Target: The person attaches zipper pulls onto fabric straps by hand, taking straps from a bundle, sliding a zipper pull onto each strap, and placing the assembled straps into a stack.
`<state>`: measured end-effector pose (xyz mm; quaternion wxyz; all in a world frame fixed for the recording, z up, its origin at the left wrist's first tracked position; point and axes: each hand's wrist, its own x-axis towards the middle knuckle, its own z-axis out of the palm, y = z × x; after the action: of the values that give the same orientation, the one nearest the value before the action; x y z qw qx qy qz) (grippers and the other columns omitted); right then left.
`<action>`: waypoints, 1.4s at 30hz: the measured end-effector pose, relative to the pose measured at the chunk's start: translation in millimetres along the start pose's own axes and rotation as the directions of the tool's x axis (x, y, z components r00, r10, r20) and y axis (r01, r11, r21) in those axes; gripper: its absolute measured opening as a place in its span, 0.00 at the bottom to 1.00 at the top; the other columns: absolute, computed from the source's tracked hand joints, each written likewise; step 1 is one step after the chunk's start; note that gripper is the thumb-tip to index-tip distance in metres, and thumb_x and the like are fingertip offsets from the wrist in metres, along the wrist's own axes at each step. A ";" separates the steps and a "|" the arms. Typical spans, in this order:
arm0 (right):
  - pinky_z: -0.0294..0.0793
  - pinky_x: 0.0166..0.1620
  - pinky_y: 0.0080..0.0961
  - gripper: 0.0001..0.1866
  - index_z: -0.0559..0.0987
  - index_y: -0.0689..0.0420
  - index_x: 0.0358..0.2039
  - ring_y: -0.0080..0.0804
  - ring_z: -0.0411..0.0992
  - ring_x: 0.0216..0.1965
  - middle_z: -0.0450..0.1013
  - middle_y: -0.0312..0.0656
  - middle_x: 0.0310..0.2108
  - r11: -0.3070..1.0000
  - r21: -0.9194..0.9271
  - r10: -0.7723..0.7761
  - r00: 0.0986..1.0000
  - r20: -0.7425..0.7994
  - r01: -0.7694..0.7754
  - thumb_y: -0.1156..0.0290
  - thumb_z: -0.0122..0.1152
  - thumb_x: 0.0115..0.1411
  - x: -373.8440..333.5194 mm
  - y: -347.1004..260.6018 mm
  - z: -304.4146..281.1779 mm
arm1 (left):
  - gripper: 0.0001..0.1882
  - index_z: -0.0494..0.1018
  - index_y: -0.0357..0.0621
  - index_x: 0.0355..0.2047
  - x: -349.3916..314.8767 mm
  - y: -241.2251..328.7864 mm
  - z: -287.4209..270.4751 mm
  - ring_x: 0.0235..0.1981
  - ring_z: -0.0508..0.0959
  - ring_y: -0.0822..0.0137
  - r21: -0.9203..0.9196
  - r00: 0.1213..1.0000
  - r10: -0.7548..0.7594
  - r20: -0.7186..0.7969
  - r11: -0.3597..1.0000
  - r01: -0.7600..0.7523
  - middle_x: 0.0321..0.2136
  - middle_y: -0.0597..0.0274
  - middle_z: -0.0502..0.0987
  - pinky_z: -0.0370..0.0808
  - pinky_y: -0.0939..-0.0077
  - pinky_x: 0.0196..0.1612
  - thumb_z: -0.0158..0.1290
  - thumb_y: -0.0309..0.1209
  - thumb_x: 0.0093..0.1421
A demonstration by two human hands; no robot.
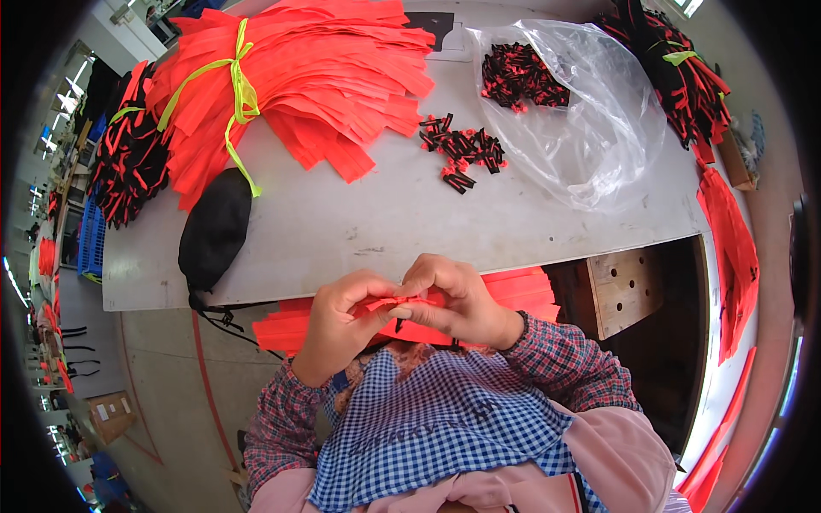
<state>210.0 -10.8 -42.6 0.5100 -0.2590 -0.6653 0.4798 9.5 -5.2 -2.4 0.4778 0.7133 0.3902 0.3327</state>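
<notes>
I have both hands at the lower middle of my view, just past the near edge of the tabletop (pixel 342 235). The left hand (pixel 346 321) and the right hand (pixel 457 299) each pinch a small red fabric piece (pixel 380 303) between thumb and fingers, tips almost meeting. The fingers hide most of it, so I judge this piece unfinished, but can't tell how far it has got.

Upper centre, I see a loose pile of small black-and-red pieces (pixel 466 152), with many more like them (pixel 522 77) in the clear plastic bag (pixel 611 154) to its right. I can't tell whether either lot is handled already or waiting.

Plenty looks left: the big bundle of red strips (pixel 325 77) at upper left has its yellow-green tie (pixel 245 96) on, and more red fabric (pixel 526 295) lies behind the hands. Black-and-red bundles at upper left (pixel 128 171) and upper right (pixel 671 81) also look untouched.
</notes>
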 end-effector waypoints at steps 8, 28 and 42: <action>0.68 0.31 0.16 0.07 0.76 0.62 0.33 0.18 0.69 0.28 0.72 0.34 0.29 0.985 0.158 0.080 0.993 -0.084 -0.066 0.74 0.65 0.62 10.9 -8.3 5.3 | 0.13 0.78 0.35 0.38 1.8 12.2 -10.1 0.34 0.78 0.75 -0.343 0.983 -0.177 0.058 0.921 0.186 0.32 0.62 0.79 0.75 0.80 0.39 0.65 0.31 0.57; 0.74 0.29 0.25 0.17 0.76 0.59 0.42 0.28 0.73 0.26 0.74 0.37 0.29 0.859 -0.248 -0.501 0.635 -0.589 0.448 0.58 0.47 0.71 141.9 -168.2 -153.0 | 0.16 0.78 0.36 0.46 27.7 13.3 -23.1 0.36 0.76 0.79 -0.396 0.925 -0.197 0.325 0.859 0.323 0.37 0.68 0.79 0.74 0.82 0.43 0.62 0.30 0.60; 0.69 0.29 0.19 0.15 0.79 0.63 0.35 0.19 0.69 0.24 0.74 0.35 0.23 0.318 -0.427 0.419 0.529 -0.738 -0.847 0.61 0.61 0.65 -120.7 -43.9 -184.3 | 0.19 0.76 0.34 0.45 0.9 -49.3 -81.5 0.35 0.80 0.70 0.498 0.861 -0.137 0.491 0.855 -0.148 0.33 0.56 0.81 0.76 0.73 0.41 0.61 0.37 0.59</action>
<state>428.9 -60.3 -51.4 0.2595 -0.8081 -0.4731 0.2362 -70.9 41.8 -22.4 0.3521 0.8784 0.3227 0.0161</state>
